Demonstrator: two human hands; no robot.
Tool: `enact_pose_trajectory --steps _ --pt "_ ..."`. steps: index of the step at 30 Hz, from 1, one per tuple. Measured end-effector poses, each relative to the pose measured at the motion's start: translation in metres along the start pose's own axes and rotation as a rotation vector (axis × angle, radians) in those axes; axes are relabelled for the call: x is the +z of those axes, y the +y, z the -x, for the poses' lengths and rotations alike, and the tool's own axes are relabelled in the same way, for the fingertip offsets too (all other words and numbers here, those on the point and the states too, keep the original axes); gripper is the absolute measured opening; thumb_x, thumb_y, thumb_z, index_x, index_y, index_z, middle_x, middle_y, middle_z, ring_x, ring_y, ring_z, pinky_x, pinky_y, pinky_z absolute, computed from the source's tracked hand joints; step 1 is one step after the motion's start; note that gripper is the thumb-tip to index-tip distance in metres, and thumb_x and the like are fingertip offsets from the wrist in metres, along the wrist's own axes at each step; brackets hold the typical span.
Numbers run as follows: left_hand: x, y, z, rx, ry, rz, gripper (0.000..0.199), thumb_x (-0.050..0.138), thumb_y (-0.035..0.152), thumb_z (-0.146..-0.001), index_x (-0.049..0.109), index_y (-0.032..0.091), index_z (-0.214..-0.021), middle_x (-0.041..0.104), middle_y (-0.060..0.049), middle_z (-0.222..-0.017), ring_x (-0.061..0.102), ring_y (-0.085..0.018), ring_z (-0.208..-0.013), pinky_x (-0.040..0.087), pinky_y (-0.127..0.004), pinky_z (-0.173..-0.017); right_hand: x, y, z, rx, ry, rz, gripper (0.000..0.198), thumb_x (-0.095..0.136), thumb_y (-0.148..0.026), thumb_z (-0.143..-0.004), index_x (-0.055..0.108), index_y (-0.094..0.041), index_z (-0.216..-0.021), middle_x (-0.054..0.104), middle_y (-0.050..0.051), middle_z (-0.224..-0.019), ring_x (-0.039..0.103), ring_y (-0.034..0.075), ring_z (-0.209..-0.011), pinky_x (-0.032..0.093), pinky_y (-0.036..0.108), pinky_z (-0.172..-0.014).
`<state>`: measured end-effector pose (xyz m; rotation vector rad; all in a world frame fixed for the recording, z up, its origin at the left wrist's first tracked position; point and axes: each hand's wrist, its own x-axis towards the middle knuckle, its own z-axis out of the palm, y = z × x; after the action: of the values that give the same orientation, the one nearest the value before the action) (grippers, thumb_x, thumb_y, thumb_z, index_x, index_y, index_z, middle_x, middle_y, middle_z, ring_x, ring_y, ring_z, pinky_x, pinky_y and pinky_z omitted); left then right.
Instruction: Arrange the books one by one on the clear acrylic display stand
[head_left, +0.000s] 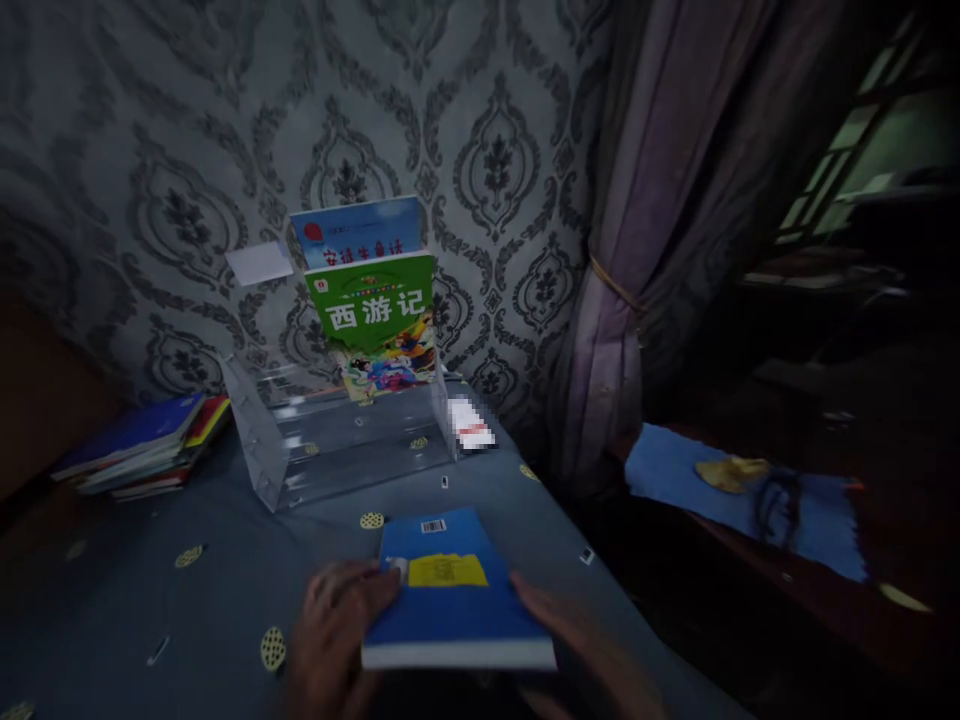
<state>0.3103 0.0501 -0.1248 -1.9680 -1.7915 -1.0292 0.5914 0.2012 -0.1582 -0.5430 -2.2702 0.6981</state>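
Note:
A blue book [450, 613] with a yellow patch and a barcode on its cover is held low over the near part of the table. My left hand [337, 625] grips its left edge, and my right hand [581, 640] is closed along its right edge. Beyond it stands a clear plastic book rack [262, 440]. In the rack's right half a green book [375, 310] leans upright, with a light-blue book [360, 228] partly hidden behind it.
On the left lies a stack of books [142, 440]. A dark patterned tablecloth [210, 580] covers the table, whose edge runs down the right. A white item [471, 425] sits beside the rack. A tied curtain [611, 340] hangs at right, above a blue cloth [675, 470].

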Motion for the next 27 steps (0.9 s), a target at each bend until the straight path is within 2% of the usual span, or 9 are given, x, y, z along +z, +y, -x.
enact_pose_trajectory --steps 2,5,6,8,10,13,17,22,27 --pt "-0.002 -0.006 -0.024 -0.097 0.017 0.082 0.035 0.057 0.036 -0.098 0.063 0.033 -0.132 0.076 -0.009 -0.115 0.072 -0.029 -0.107 0.06 -0.046 -0.09 -0.01 0.001 -0.03 0.002 0.09 0.001 0.067 0.065 -0.035 -0.092 0.041 -0.049 -0.153 0.066 0.001 -0.14 0.067 0.031 -0.124 0.057 0.053 -0.107" --pt "0.008 -0.015 -0.054 -0.249 0.048 0.228 0.025 0.055 0.038 -0.099 0.066 0.028 -0.119 0.076 -0.007 -0.109 0.073 -0.026 -0.101 0.062 -0.039 -0.085 -0.009 0.005 -0.081 0.011 0.077 -0.072 0.048 0.061 -0.037 -0.095 0.058 -0.035 -0.143 0.071 0.006 -0.132 0.068 0.03 -0.122 0.056 0.052 -0.107" --pt "0.014 -0.018 -0.061 -0.313 0.078 0.27 0.026 0.054 0.041 -0.1 0.066 0.026 -0.118 0.076 -0.007 -0.109 0.073 -0.025 -0.101 0.061 -0.038 -0.086 -0.003 0.009 -0.097 0.025 0.08 -0.116 0.043 0.062 -0.039 -0.094 0.065 -0.032 -0.136 0.073 0.008 -0.127 0.069 0.031 -0.119 0.058 0.051 -0.103" --pt "0.029 -0.025 -0.072 -0.428 0.125 0.347 0.031 0.054 0.046 -0.099 0.063 0.024 -0.118 0.076 -0.008 -0.11 0.073 -0.025 -0.103 0.061 -0.038 -0.088 0.016 0.019 -0.121 0.053 0.057 -0.23 0.034 0.065 -0.044 -0.09 0.074 -0.026 -0.117 0.077 0.009 -0.109 0.075 0.031 -0.101 0.065 0.048 -0.088" --pt "0.044 -0.036 -0.075 -0.488 0.114 0.422 0.038 0.057 0.049 -0.096 0.058 0.022 -0.122 0.075 -0.009 -0.114 0.072 -0.026 -0.106 0.06 -0.038 -0.09 0.037 0.032 -0.136 0.113 0.026 -0.336 0.037 0.067 -0.044 -0.087 0.073 -0.023 -0.116 0.078 0.01 -0.109 0.075 0.031 -0.098 0.065 0.048 -0.084" --pt "0.064 -0.056 -0.066 -0.501 0.006 0.475 0.047 0.061 0.048 -0.091 0.053 0.022 -0.13 0.072 -0.011 -0.124 0.07 -0.026 -0.113 0.059 -0.041 -0.095 0.056 0.048 -0.142 0.131 -0.029 -0.418 0.046 0.066 -0.042 -0.087 0.066 -0.022 -0.128 0.077 0.012 -0.118 0.074 0.032 -0.105 0.063 0.05 -0.089" --pt "0.082 -0.075 -0.044 -0.506 -0.095 0.424 0.046 0.058 0.042 -0.092 0.052 0.022 -0.133 0.07 -0.014 -0.129 0.068 -0.029 -0.119 0.058 -0.047 -0.099 0.058 0.057 -0.139 0.071 -0.097 -0.4 0.049 0.063 -0.038 -0.089 0.061 -0.023 -0.136 0.072 0.012 -0.129 0.068 0.032 -0.121 0.057 0.051 -0.101" --pt "0.087 -0.076 -0.035 -0.483 -0.098 0.389 0.045 0.056 0.041 -0.094 0.052 0.022 -0.135 0.069 -0.015 -0.131 0.067 -0.031 -0.12 0.057 -0.05 -0.1 0.058 0.062 -0.135 0.128 -0.123 -0.336 0.052 0.06 -0.039 -0.09 0.059 -0.021 -0.138 0.068 0.014 -0.137 0.066 0.034 -0.123 0.055 0.055 -0.104" --pt "0.085 -0.073 -0.039 -0.535 -0.102 0.388 0.048 0.055 0.047 -0.095 0.053 0.02 -0.134 0.069 -0.015 -0.13 0.066 -0.031 -0.121 0.055 -0.048 -0.101 0.062 0.067 -0.137 0.147 -0.143 -0.37 0.05 0.061 -0.04 -0.09 0.061 -0.022 -0.137 0.07 0.012 -0.133 0.066 0.033 -0.123 0.053 0.054 -0.106"
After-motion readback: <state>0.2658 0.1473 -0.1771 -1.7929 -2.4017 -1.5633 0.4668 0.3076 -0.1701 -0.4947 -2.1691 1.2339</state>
